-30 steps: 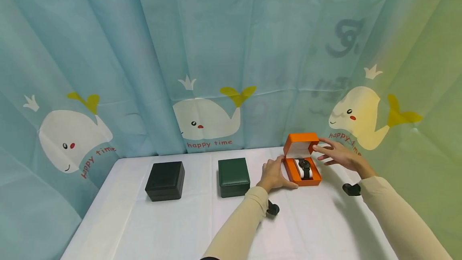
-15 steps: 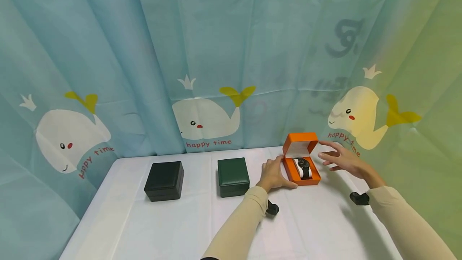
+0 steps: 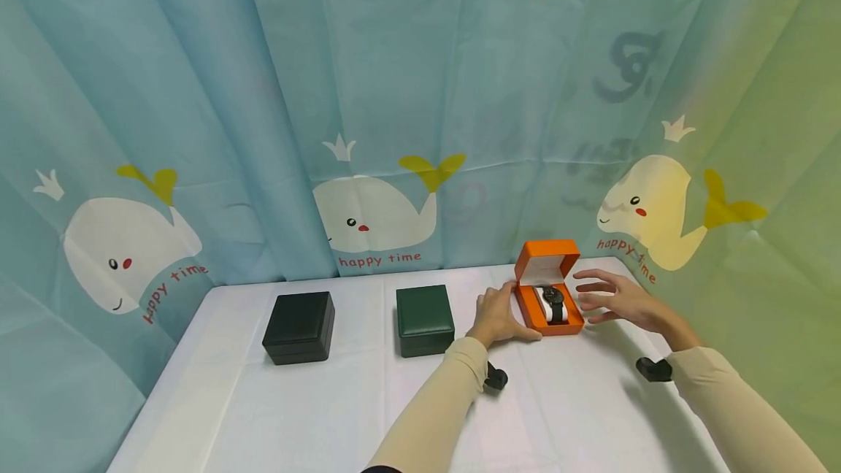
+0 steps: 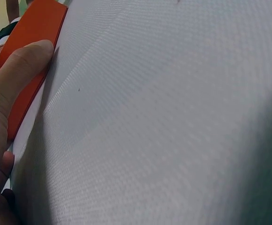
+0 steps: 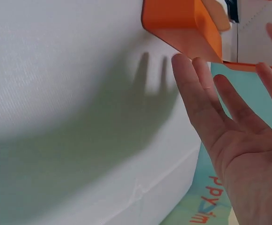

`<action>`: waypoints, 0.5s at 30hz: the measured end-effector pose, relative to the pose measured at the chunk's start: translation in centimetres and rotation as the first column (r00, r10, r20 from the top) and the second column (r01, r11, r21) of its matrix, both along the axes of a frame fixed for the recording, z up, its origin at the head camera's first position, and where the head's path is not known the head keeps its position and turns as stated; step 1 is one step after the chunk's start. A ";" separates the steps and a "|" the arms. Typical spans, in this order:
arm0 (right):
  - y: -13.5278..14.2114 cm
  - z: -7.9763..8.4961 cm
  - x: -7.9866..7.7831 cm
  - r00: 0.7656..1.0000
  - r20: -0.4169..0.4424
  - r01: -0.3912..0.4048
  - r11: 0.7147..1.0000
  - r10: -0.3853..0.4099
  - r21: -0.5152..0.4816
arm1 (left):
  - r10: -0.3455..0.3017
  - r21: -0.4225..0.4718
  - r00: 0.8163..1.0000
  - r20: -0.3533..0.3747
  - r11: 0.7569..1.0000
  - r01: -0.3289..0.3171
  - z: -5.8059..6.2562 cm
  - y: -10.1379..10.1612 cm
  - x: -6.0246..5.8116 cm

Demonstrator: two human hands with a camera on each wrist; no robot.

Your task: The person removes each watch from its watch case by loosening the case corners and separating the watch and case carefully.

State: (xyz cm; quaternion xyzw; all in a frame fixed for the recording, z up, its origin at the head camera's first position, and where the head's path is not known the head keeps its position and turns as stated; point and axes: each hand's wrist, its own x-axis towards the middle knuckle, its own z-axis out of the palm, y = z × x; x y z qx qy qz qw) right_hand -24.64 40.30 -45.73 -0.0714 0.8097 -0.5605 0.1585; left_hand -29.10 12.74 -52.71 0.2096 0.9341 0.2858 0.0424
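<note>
Orange lid (image 3: pixel 549 249) left standing open, the spread, empty right hand (image 3: pixel 627 303) has lowered beside the box (image 3: pixel 562 330) the left hand (image 3: pixel 496 318) grips.

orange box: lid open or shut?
Open. In the head view, the lid of the orange box stands raised at the back, and the watch shows inside, around a white cushion.

Orange box (image 3: pixel 550 247) looked smooth to me, green box (image 3: pixel 425 320) and black box (image 3: pixel 300 323) kinda leathery with soft sheen, tablecloth (image 4: pixel 150 117) finely woven, curtain (image 3: pixel 394 79) creased fabric.
</note>
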 end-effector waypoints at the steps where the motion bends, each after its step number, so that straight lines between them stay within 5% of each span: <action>1: -0.1 -0.1 0.0 1.000 0.005 -0.008 1.000 0.008 -0.015 | 0.000 0.000 1.000 0.000 1.000 0.000 0.0 0.0 0.0; 15: -1.4 -0.7 -0.9 0.998 -0.025 -0.049 0.990 0.053 0.134 | -0.002 0.006 1.000 -0.002 1.000 0.002 -0.2 0.2 -0.2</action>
